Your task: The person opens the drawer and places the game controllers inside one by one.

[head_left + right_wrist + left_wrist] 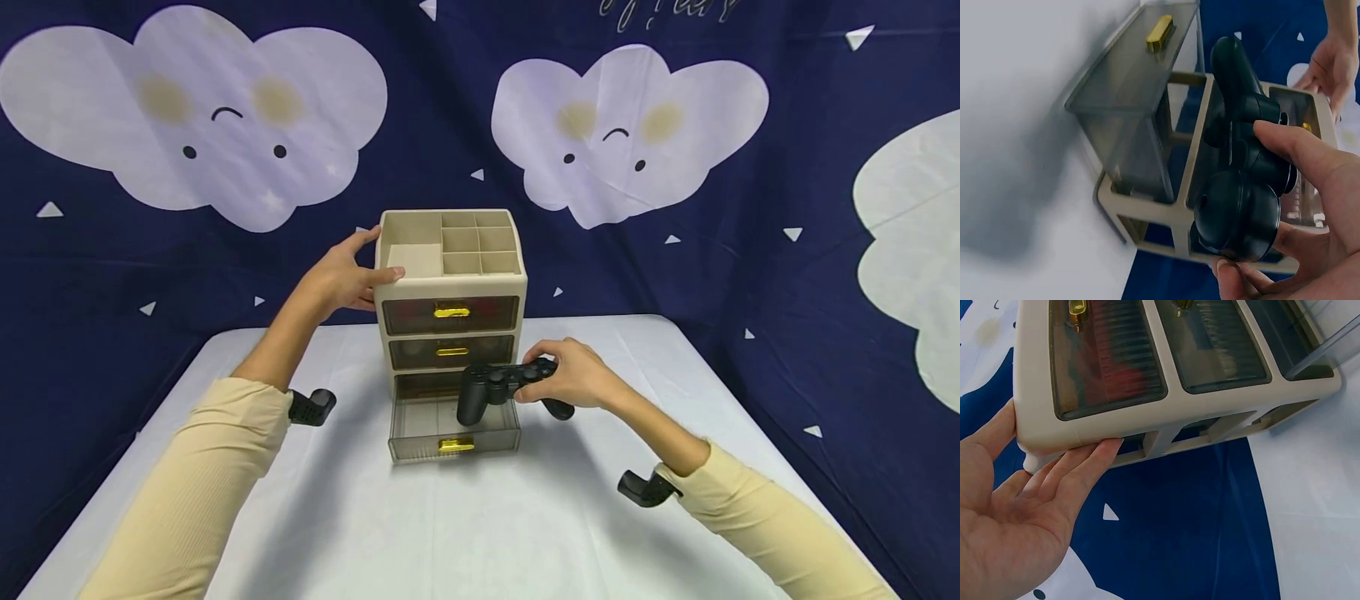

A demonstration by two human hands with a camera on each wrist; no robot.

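Observation:
My right hand (573, 372) grips a black game controller (487, 385) by one end, thumb on one side and fingers on the other. The controller overlaps the pulled-out bottom drawer (420, 419) in the head view. This drawer is see-through with a gold handle (456, 445). My left hand (339, 273) holds the upper left corner of the cream drawer organizer (450, 289), thumb over the top edge and fingers along its side. In the left wrist view, the fingertips (1109, 447) touch the organizer's side wall.
Two upper drawers, the top one (420, 317) and the middle one (416, 353), are closed. The organizer's top has divided compartments (480, 240). It stands on a white-covered table (450, 533), before a dark blue cloth (442, 150) with cloud prints.

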